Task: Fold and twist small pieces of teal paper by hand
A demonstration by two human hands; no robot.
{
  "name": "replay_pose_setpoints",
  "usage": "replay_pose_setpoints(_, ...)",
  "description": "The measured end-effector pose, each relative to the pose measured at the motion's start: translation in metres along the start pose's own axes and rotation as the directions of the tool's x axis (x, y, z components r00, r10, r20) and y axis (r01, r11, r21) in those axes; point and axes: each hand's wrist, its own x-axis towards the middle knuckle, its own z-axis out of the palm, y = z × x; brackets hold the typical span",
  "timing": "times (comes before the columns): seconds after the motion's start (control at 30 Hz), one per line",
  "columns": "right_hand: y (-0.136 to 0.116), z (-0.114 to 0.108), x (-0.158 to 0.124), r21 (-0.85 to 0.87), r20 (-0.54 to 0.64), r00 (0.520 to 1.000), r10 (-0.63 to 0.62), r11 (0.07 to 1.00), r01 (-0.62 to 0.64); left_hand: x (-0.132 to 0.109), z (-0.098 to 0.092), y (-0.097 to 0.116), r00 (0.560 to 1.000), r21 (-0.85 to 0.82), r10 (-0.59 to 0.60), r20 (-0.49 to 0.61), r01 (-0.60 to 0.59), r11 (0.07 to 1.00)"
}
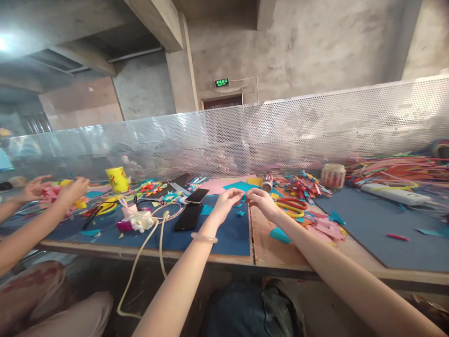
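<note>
My left hand (227,202) and my right hand (261,201) meet over the table, fingertips pinched close together. Between them is a small piece of blue paper (244,197), mostly covered by the fingers; its exact shape is hard to make out. Just below lies another small blue paper piece (240,213) on the dark blue mat (224,241). Behind my hands spread larger blue, pink and yellow paper sheets (228,184). Beside my right hand are scissors with yellow and orange handles (293,208) and a pile of pink paper scraps (326,228).
A co-worker's hands (72,192) handle coloured paper at the left. Two phones (188,217), a white cable (140,262) and a yellow cup (118,179) lie or stand between us. To the right are a glass jar (333,176) and a white power strip (396,194). A perforated metal screen (280,135) stands behind.
</note>
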Motion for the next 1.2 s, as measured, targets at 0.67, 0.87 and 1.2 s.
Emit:
replay_pose_setpoints(0.67,0.0036,-0.001,0.0021,0.128,0.018,0.997,0.081,0.988,-0.082,-0.0018,0.0001,0.0013,0.998,-0.045,-0.036,0.059,0.039,0.998)
replay_pose_setpoints(0.87,0.0027,-0.0007,0.0013,0.113,0.023,0.998,0.064,0.991,-0.066,-0.0016,-0.001,0.003,0.997,-0.048,-0.053,0.065,0.056,0.997)
replay_pose_setpoints(1.2,-0.0002,-0.0004,-0.0002,0.048,0.028,0.999,0.022,0.999,-0.024,-0.001,-0.002,0.0021,0.999,-0.025,-0.03,0.045,0.031,0.999)
